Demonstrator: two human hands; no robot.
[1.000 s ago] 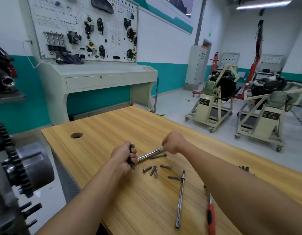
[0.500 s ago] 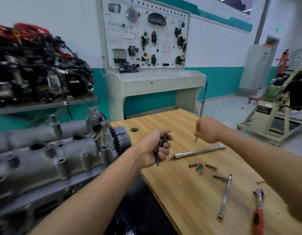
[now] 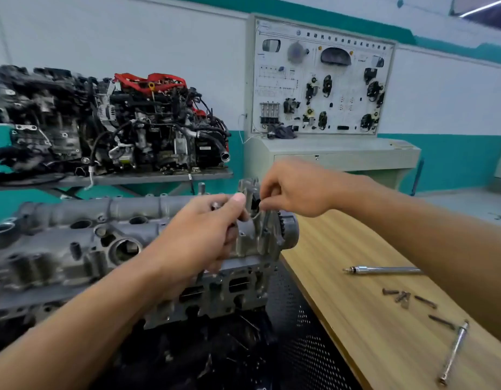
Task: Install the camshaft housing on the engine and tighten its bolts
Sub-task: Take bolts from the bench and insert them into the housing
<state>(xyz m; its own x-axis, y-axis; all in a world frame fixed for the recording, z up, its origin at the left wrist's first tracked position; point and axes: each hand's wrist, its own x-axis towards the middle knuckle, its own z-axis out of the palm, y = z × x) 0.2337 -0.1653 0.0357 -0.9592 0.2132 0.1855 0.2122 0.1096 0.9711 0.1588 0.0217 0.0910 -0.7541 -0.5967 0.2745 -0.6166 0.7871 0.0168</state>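
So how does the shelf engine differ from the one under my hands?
The shelf engine wears black hoses, wiring and red parts; the near engine is bare grey metal with open bores. The shelf engine sits untouched; at the near engine's sprocket end the left hand grips bolts and the right hand pinches a small dark part. Both lie left to right.

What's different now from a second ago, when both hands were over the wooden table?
Both hands moved left from the table to the sprocket end of the camshaft housing. The right hand let go of the chrome tool and now pinches a small dark part there. The left hand still grips its bolts. The loose bolts and extension bar stayed put.
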